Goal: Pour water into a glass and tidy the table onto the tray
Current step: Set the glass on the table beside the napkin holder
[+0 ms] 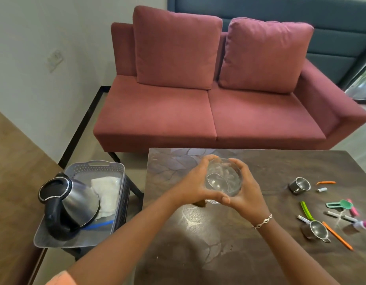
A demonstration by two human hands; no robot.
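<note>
A clear round glass (223, 178) with water in it is cupped between both my hands above the dark table (208, 247). My left hand (195, 183) wraps its left side and my right hand (248, 189) wraps its right side, thumbs meeting at the near rim. To the left, off the table, a grey plastic tray (79, 202) rests on a low black stand. It holds a steel kettle (70, 204) with a black handle and an open top, tilted, and a folded white cloth (107, 194).
On the table's right lie two small steel cups (300, 185) (316, 229), orange sticks (338, 236), a green clip (306, 210), a teal scoop (341, 204), pens, a battery (322, 189) and pink items (362, 224). A maroon sofa (208, 112) stands behind the table.
</note>
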